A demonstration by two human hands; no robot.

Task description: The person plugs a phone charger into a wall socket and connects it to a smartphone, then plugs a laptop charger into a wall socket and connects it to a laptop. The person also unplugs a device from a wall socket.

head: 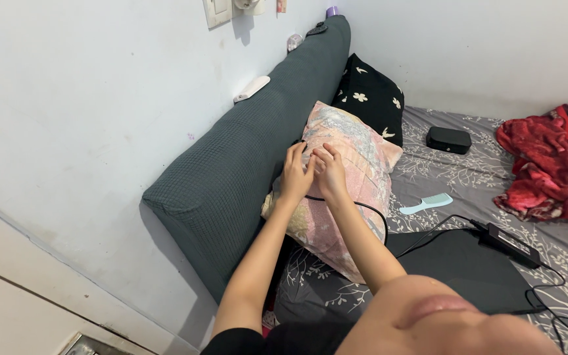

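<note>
At the middle of the frame the left hand and right hand are pressing flat on a pink pillow, fingers spread, gripping nothing I can tell; a black cable is trailing beneath them; the pillow is leaning on a green bolster against the white wall; rightwards, a comb and charger are lying on the grey bed.

one view only, from a camera worn on the person's head, looking steeply down and forward along both bare forearms. it sits close: the wearer's own chin fills the lower edge. it faces a pale painted wall on the left and a bed with a grey leaf-patterned sheet running off right toward the room's far corner.
</note>
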